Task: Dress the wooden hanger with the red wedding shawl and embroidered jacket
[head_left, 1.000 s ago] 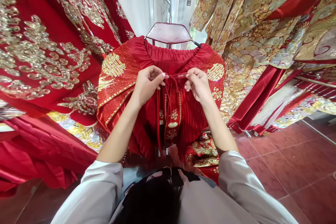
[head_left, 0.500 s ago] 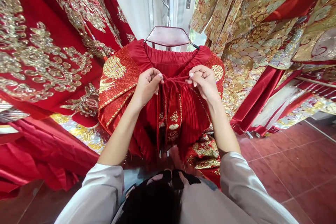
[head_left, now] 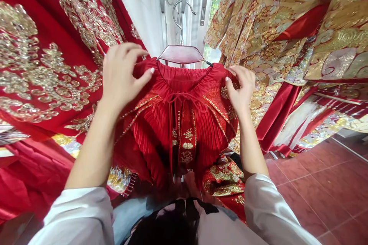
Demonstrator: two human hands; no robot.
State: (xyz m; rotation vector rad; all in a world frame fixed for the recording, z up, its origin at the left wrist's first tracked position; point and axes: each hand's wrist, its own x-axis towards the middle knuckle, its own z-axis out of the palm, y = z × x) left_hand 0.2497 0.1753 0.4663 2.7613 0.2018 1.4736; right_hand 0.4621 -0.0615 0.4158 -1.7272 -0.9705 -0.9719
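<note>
in the head view, between racks of embroidered robes (head_left: pixel 43 65), a red pleated skirt (head_left: pixel 198 130) hangs from a hanger (head_left: pixel 181 53). the left hand (head_left: pixel 122 74) grips the waistband's left corner and the right hand (head_left: pixel 241 88) clasps its right edge. a tied drawstring (head_left: pixel 184 97) sits between them.

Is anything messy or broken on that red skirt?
Nothing looks torn or spilled. The skirt hangs on its hanger, its cord tied in the middle. The left hand and right hand grip its top edge.
</note>
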